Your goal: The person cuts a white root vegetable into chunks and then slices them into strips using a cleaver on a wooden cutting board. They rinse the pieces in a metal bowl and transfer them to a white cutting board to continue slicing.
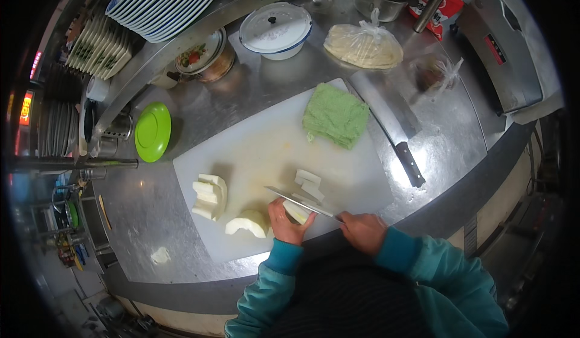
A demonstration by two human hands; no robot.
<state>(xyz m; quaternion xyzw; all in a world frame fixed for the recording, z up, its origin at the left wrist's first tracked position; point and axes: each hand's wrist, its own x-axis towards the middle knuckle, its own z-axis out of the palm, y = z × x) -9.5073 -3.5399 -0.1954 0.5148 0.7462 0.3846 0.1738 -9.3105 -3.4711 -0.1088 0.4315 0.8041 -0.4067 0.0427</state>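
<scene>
With my left hand [286,224] I hold a pale piece of peeled melon or gourd [295,212] down on the white cutting board [253,156]. My right hand [364,231] grips a kitchen knife [301,205], its handle hidden in the fingers. The blade lies along the piece, close beside my left fingers. Several cut slices [310,185] rest just beyond the blade. Left of my hands sit a curved pale chunk [248,224] and a larger hollowed chunk [211,196] of the same flesh.
A folded green cloth [335,115] covers the board's far right corner, beside a cleaver [385,111]. A green plastic lid or plate [153,132] is at left. Behind stand a lidded pot [206,59], a lidded enamel bowl [275,30] and a tied plastic bag [364,45]. Stacked plates [163,5] occupy the shelf.
</scene>
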